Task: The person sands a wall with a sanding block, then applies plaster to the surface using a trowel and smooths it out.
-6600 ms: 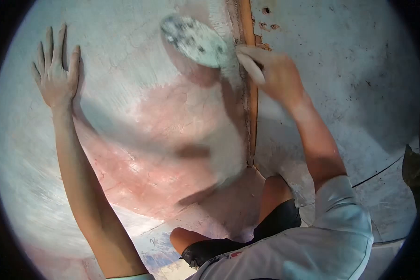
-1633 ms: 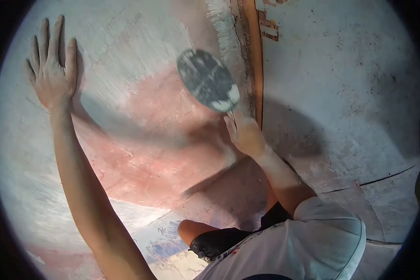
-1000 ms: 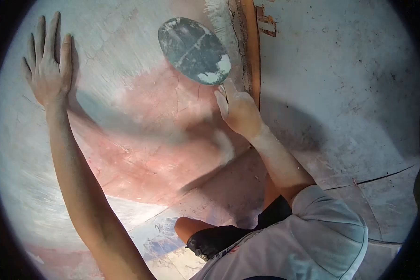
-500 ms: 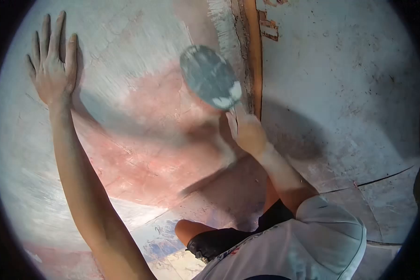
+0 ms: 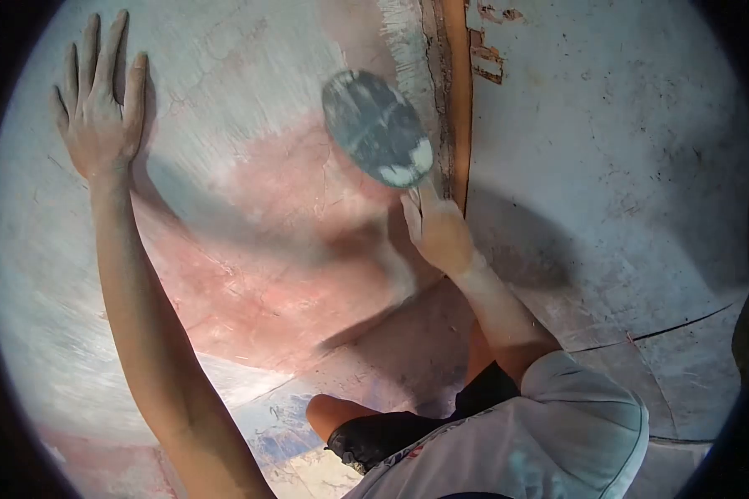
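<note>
Sanding the wall (image 5: 250,233), right hand (image 5: 438,234) is gripping the sanding pad (image 5: 377,128), left hand (image 5: 98,108) pressing flat, open; the next stroke is needing even pressure

wall (image 5: 250,249): matt plaster, rough, cracked, pink and white patches. trowel (image 5: 377,127): dull grey metal blade, smeared with white putty. corner strip (image 5: 456,91): flaking orange paint. sleeve (image 5: 591,416): white cloth.
</note>
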`<state>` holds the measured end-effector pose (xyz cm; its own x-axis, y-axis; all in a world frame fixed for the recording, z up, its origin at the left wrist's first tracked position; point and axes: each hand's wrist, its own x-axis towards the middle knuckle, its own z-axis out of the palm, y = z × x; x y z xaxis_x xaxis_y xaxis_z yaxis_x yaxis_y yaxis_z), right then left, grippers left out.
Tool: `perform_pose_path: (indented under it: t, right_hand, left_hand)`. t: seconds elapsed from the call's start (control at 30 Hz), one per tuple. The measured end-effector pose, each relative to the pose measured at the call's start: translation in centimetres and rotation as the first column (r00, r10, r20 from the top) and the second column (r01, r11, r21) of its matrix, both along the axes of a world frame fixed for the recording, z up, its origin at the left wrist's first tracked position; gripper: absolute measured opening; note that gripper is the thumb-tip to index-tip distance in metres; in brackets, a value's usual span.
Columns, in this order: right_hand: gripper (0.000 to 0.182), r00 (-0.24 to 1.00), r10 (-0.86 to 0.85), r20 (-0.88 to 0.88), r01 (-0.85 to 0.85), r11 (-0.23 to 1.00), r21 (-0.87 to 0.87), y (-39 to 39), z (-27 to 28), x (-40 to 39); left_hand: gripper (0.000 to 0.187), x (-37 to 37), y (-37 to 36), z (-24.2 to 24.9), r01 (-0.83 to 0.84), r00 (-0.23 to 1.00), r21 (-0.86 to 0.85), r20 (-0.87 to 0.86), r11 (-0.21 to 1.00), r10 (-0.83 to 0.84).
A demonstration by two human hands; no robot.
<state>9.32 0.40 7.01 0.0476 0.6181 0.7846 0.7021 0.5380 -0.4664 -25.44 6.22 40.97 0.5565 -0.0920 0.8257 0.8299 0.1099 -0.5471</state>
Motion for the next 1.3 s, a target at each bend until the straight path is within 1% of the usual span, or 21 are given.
perform_pose_path:
  t: [0.07,0.1,0.17,0.2,0.27,0.3,0.33,0.4,0.43,0.53,0.6,0.67,0.73,0.8,0.83,0.93,1.07,1.1,1.17,1.23,1.3]
  right_hand:
    - [0.031,0.977,-0.155,0.149,0.148,0.987,0.059,1.4,1.4,-0.1]
    - [0.031,0.976,-0.158,0.152,0.150,0.987,0.061,1.3,1.4,0.0]
    - [0.031,0.988,-0.105,0.113,0.110,0.993,-0.040,0.9,1.4,-0.3]
    - [0.031,0.999,-0.007,0.045,0.014,0.989,-0.150,0.7,-0.3,0.0]
    - [0.029,0.998,0.068,0.001,-0.068,0.995,0.073,-0.2,-2.3,-0.2]
    - [0.028,0.990,0.121,-0.073,-0.120,0.993,0.022,-0.7,-1.4,-0.2]
    - [0.028,0.990,0.119,-0.072,-0.118,0.993,0.029,-0.7,0.1,-0.1]
    - [0.028,0.997,0.061,-0.041,-0.066,0.992,-0.109,0.1,3.4,0.1]
    - [0.029,0.988,0.142,-0.054,-0.144,0.989,-0.025,1.0,5.0,0.4]
    - [0.029,0.987,0.151,-0.064,-0.152,0.988,-0.014,1.9,6.7,0.3]
    - [0.028,0.982,0.166,-0.091,-0.171,0.984,-0.044,1.3,3.7,0.2]
    - [0.028,0.998,0.054,-0.013,-0.054,0.998,-0.018,0.0,0.7,0.0]
    - [0.030,0.995,0.102,-0.007,-0.101,0.993,0.067,-0.5,2.3,0.1]
    - [0.029,0.997,0.070,-0.040,-0.071,0.997,-0.024,0.1,5.0,0.4]
    - [0.027,0.984,0.160,-0.084,-0.157,0.987,0.039,1.1,6.7,0.6]
    - [0.026,0.991,0.123,-0.052,-0.123,0.992,0.008,3.3,8.7,0.6]
    - [0.031,0.986,0.146,-0.079,-0.142,0.988,0.055,1.0,3.7,0.0]
    - [0.034,0.999,0.046,-0.012,-0.045,0.998,0.034,-0.4,3.0,-0.5]
    - [0.034,0.996,0.066,-0.060,-0.068,0.998,-0.015,-0.1,3.3,-0.4]
    - [0.033,0.976,0.191,-0.109,-0.198,0.978,-0.065,-0.1,7.4,0.1]
    - [0.031,0.985,0.151,-0.082,-0.154,0.988,-0.035,2.2,10.6,0.4]
  left_hand:
    - [0.060,0.1,-0.1,-0.1,-0.002,1.000,-0.006,0.006,1.000,0.002]
    - [0.060,0.2,-0.1,-0.1,-0.007,1.000,-0.008,0.009,1.000,0.007]
    - [0.059,0.3,-0.1,0.0,-0.002,1.000,-0.010,0.012,1.000,0.002]
    - [0.059,0.2,-0.2,-0.1,-0.003,1.000,-0.016,0.019,1.000,0.003]
    - [0.059,0.3,-0.3,-0.2,-0.002,1.000,-0.005,0.021,1.000,0.002]
    - [0.058,0.3,-0.2,-0.1,-0.002,1.000,-0.002,0.024,1.000,0.002]
    - [0.058,0.3,-0.1,-0.2,-0.023,0.999,0.010,0.023,1.000,0.023]
    - [0.058,0.3,-0.3,-0.2,-0.016,1.000,-0.002,0.024,1.000,0.016]
    - [0.059,0.4,-0.3,-0.3,-0.011,1.000,-0.011,0.027,1.000,0.012]
    - [0.059,0.3,-0.2,-0.3,0.000,1.000,0.009,0.005,1.000,0.000]
    - [0.059,0.2,-0.2,-0.3,-0.002,1.000,-0.010,0.017,1.000,0.002]
    - [0.059,0.2,-0.3,-0.2,-0.003,0.999,-0.018,0.032,1.000,0.004]
    - [0.060,0.2,-0.1,-0.3,0.010,1.000,0.002,0.017,1.000,-0.010]
    - [0.060,0.3,-0.3,-0.3,0.016,1.000,-0.009,0.011,1.000,-0.016]
    - [0.059,0.5,-0.5,-0.4,0.004,1.000,-0.014,0.014,1.000,-0.004]
    - [0.058,0.7,-0.7,-0.5,-0.015,1.000,-0.020,0.026,1.000,0.015]
    - [0.059,0.6,-0.7,-0.4,-0.019,1.000,-0.023,0.020,1.000,0.019]
    - [0.059,0.6,-0.7,-0.3,-0.019,1.000,-0.017,0.021,1.000,0.019]
    - [0.060,0.5,-0.8,-0.4,-0.040,0.998,-0.045,0.054,0.998,0.042]
    - [0.060,0.6,-0.8,-0.4,-0.023,0.998,-0.043,0.054,0.999,0.025]
    - [0.060,0.7,-0.7,-0.6,0.000,0.998,-0.044,0.055,0.999,0.002]
